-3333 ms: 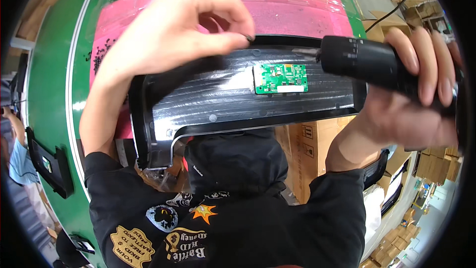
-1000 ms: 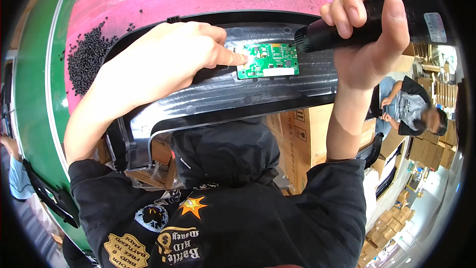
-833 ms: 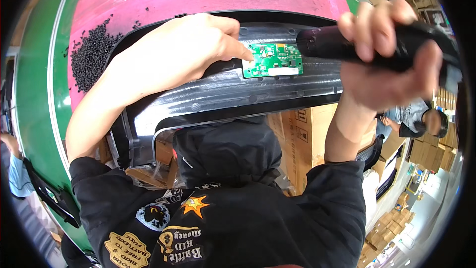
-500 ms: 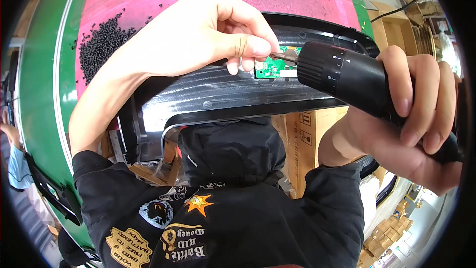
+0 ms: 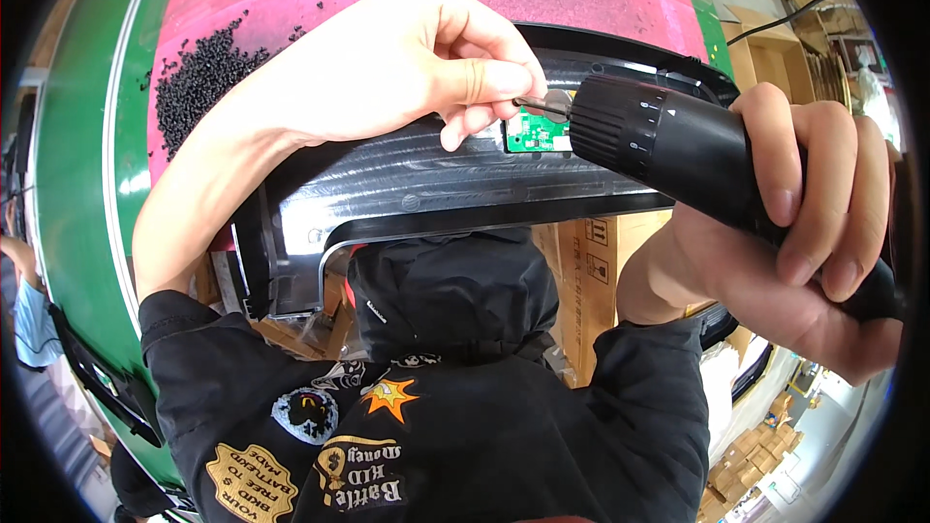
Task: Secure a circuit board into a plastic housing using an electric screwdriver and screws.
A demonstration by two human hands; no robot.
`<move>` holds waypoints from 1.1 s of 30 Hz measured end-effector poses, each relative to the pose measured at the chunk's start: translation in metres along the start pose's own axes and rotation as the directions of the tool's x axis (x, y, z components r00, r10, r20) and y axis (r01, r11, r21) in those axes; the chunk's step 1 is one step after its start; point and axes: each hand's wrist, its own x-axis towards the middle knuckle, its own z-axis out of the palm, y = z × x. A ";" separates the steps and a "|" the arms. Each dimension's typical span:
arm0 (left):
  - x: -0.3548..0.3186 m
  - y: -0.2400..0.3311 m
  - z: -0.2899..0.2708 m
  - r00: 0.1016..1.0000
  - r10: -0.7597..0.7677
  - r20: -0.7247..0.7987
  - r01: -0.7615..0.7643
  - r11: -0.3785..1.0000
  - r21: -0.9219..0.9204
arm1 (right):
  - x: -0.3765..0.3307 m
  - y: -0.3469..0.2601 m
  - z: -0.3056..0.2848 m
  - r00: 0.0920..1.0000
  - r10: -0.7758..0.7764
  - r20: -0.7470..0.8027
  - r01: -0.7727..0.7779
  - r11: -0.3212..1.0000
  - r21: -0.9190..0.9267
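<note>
My right hand (image 5: 823, 194) grips a black power screwdriver (image 5: 697, 150), held level with its nose toward the left. Its thin metal bit (image 5: 539, 107) reaches to the fingertips of my left hand (image 5: 450, 73). Thumb and forefinger of that hand are pinched together at the bit's tip, on a tiny dark piece that looks like a black screw (image 5: 517, 103). Just below the bit, a green circuit board (image 5: 533, 136) sits on a large glossy black plastic panel (image 5: 426, 179). The screwdriver's nose hides the board's right part.
A heap of small black screws (image 5: 203, 82) lies on the pink mat (image 5: 601, 0) at the left. Green table surface (image 5: 82, 174) runs along the left side. Cardboard boxes (image 5: 586, 281) stand below the panel's edge, and another open carton (image 5: 775, 48) is at the upper right.
The screwdriver has shifted slightly left and up, its bit staying at my left fingertips. My left hand has moved a little to the right, still pinched.
</note>
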 end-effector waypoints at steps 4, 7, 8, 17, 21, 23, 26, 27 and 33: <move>0.002 -0.003 -0.004 1.000 -0.012 0.007 0.012 1.000 -0.006 | 0.000 0.006 0.002 1.000 -0.026 0.014 0.026 1.000 -0.011; 0.004 -0.003 -0.007 0.999 -0.019 0.026 0.020 0.999 -0.031 | -0.002 0.013 0.004 0.998 -0.069 0.000 0.069 0.998 0.003; 0.004 -0.003 -0.008 0.999 -0.025 0.032 0.026 0.999 -0.019 | -0.002 0.014 0.004 0.996 -0.084 -0.005 0.084 0.996 0.007; 0.012 -0.004 -0.005 0.994 -0.031 -0.104 0.059 0.960 0.272 | 0.008 0.017 -0.010 0.999 -0.012 0.046 0.016 0.996 -0.087; 0.013 -0.007 -0.006 0.992 0.039 -0.120 0.036 0.827 0.562 | 0.020 0.036 -0.038 0.982 0.160 0.103 -0.153 0.985 -0.075; 0.012 -0.011 -0.008 0.991 0.073 -0.111 0.015 0.771 0.636 | 0.020 0.047 -0.041 0.984 0.168 0.057 -0.158 0.975 -0.154; 0.013 -0.019 -0.010 0.967 0.245 -0.075 -0.139 0.746 0.651 | 0.018 0.052 -0.038 0.983 0.183 -0.013 -0.182 0.966 -0.181; 0.013 -0.020 -0.011 0.960 0.272 -0.063 -0.164 0.733 0.660 | 0.018 0.053 -0.037 0.982 0.185 -0.025 -0.187 0.969 -0.163; 0.005 -0.020 -0.015 0.933 0.359 -0.014 -0.230 0.627 0.745 | 0.030 0.060 -0.030 0.966 0.257 0.010 -0.251 0.954 -0.166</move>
